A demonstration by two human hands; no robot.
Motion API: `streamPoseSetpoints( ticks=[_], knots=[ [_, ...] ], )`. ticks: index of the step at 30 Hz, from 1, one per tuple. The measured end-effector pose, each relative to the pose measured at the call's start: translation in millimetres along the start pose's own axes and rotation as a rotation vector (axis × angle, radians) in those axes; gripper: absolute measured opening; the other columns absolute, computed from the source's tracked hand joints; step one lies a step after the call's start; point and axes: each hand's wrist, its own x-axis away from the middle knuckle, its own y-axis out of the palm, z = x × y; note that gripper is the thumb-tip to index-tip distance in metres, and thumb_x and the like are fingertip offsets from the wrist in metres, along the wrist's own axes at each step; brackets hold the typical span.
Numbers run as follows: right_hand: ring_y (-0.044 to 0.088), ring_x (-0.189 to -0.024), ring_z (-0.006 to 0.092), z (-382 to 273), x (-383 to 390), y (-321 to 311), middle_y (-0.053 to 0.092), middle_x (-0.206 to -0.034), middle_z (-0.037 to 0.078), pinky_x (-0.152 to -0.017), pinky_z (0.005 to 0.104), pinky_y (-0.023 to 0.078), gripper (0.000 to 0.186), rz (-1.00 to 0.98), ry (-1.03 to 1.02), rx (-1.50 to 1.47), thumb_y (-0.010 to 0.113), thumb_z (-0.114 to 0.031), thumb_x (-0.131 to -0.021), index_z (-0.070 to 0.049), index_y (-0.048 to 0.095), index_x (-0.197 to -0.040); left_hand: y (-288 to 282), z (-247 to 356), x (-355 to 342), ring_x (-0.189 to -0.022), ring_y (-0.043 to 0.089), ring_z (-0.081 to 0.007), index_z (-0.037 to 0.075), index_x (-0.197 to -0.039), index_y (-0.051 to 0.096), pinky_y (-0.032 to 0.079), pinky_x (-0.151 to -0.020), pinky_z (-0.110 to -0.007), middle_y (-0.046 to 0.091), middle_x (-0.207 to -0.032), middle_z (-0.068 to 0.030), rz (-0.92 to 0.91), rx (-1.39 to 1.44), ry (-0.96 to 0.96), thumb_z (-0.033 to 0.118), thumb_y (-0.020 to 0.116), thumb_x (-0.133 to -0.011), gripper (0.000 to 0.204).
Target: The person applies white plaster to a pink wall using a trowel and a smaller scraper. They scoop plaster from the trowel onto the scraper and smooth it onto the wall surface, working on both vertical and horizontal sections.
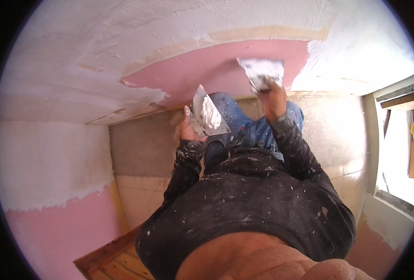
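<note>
My left hand point(189, 127) is closed around a wide putty knife point(199, 99), whose blade carries a thick heap of white putty point(210, 113). To the right and farther forward, my right hand point(273, 100) grips a second wide putty knife point(264, 67). Its blade, smeared with white and slightly blurred, is over the pink wall patch point(193, 70); I cannot tell whether it touches. Both handles are mostly hidden by my fingers. White putty spots my dark sleeves.
White-coated wall point(99, 60) surrounds the pink patch. Another wall at the left is white above and pink point(71, 228) below. A bright window opening point(403, 144) lies at the right. Wooden boards point(118, 261) show at the lower left, and beige tiles point(139, 196) run behind my body.
</note>
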Motion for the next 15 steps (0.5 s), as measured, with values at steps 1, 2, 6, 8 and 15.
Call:
streamPoseSetpoints(
  ticks=[1,2,6,8,15],
  knots=[
    [0.058,-0.085,0.0232,5.9,9.2,-12.1,0.059,-0.099,0.015,-0.075,0.0353,0.050,0.028,0.075,0.187,-0.366,0.039,-0.014,-0.092,0.008,0.052,-0.106,-1.3,1.1,0.8,-0.109,0.053,-0.0288,0.001,-0.125,0.044,0.042,-0.094,-0.045,0.054,-0.120,-0.0145,-0.038,0.016,-0.005,0.037,0.045,-0.092,0.048],
    [0.059,-0.085,0.0221,12.8,24.9,-28.4,0.059,-0.100,0.015,-0.072,0.0353,0.050,0.028,0.041,0.185,-0.494,0.041,-0.014,-0.090,0.007,0.052,-0.106,-3.1,1.6,0.2,-0.109,0.053,-0.0289,0.001,-0.125,0.045,0.042,-0.094,-0.045,0.054,-0.120,-0.0144,-0.064,-0.006,-0.002,0.036,0.045,-0.092,0.048],
    [0.058,-0.087,0.0238,36.6,88.4,-86.5,0.058,-0.101,0.016,-0.069,0.0377,0.050,0.028,0.218,0.423,-0.462,0.039,-0.014,-0.090,0.006,0.051,-0.107,-12.4,-1.4,-3.5,-0.113,0.050,-0.0293,0.000,-0.128,0.041,0.039,-0.097,-0.047,0.051,-0.125,-0.0148,-0.035,0.054,-0.046,0.028,0.043,-0.093,0.045],
    [0.058,-0.087,0.0230,40.4,115.7,-101.9,0.058,-0.101,0.015,-0.068,0.0373,0.049,0.028,0.303,0.481,-0.500,0.039,-0.015,-0.091,0.005,0.051,-0.107,-14.6,-2.0,-7.0,-0.114,0.050,-0.0292,0.001,-0.128,0.041,0.039,-0.098,-0.048,0.051,-0.125,-0.0148,-0.080,0.026,-0.066,0.027,0.043,-0.093,0.044],
    [0.058,-0.092,0.0213,10.4,151.0,-69.6,0.058,-0.103,0.012,-0.077,0.0371,0.048,0.026,0.267,0.160,-0.667,0.042,-0.014,-0.091,0.003,0.051,-0.108,34.8,-1.9,-0.8,-0.116,0.048,-0.0292,0.001,-0.129,0.039,0.039,-0.098,-0.046,0.048,-0.127,-0.0145,-0.155,-0.070,-0.122,0.026,0.043,-0.093,0.044]
  ],
)
